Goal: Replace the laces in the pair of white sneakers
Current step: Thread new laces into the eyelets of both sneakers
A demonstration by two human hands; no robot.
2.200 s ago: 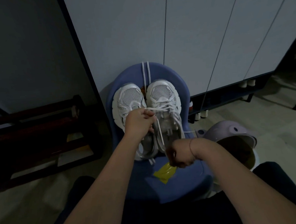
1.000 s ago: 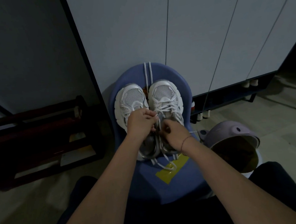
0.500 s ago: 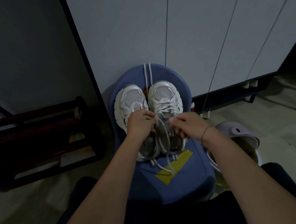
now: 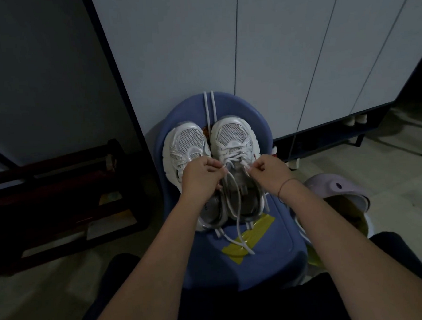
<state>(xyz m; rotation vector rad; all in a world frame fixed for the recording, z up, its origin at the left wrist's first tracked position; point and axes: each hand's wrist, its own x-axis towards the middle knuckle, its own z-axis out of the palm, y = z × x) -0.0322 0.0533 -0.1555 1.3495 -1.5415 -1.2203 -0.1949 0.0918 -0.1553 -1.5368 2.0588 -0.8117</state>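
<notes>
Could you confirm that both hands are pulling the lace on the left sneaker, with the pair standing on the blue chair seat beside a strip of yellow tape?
Not quite: the head view shows the left hand and right hand pulling the lace on the right sneaker, not the left sneaker. The pair does stand on the blue chair seat beside the yellow tape.

Both forearms are showing bare up to the lower edge of the picture, with no sleeves reaching them. The right hand (image 4: 269, 170) is wearing a thin reddish cord bracelet (image 4: 285, 185) looped around its wrist, while the left hand (image 4: 201, 177) is wearing nothing. Dark trousers (image 4: 261, 309) are covering the lap below the arms.
</notes>
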